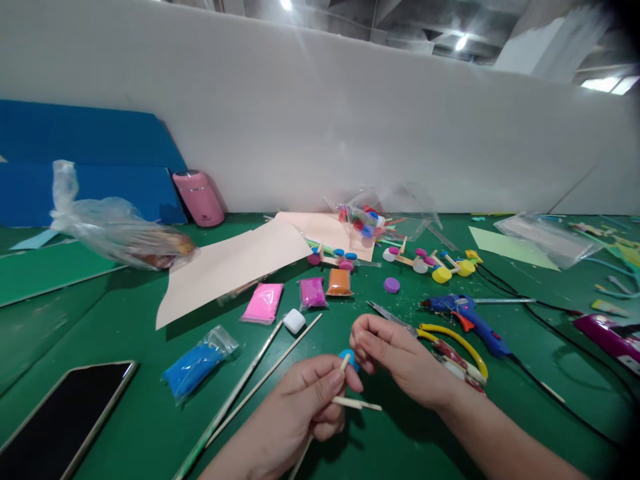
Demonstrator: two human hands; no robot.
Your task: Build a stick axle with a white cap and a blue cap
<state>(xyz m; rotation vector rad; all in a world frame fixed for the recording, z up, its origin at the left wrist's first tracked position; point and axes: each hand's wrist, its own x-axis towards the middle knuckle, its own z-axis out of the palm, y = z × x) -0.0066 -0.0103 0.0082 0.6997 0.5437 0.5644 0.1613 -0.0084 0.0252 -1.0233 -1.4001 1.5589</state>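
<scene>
My left hand (317,397) is closed around thin wooden sticks (357,403) that cross each other, with one end pointing right. A round blue cap (349,360) shows just behind the upper stick, at my left fingertips. Close to the cap's right side, my right hand (395,353) has its thumb and fingers pinched together; whatever is between them is too small or hidden. Past my right hand lie yellow-handled pliers (455,343) and a blue glue gun (470,317). Two long sticks (265,379) rest to the left of my hands.
Bagged clay in blue (197,363), pink (263,303), purple (313,293) and orange (339,283) lies ahead. Small wheeled stick models (410,259) stand farther back. A phone (70,420) is at left, a pink flask (199,199) by the white partition (280,120). Black cords cross the right side.
</scene>
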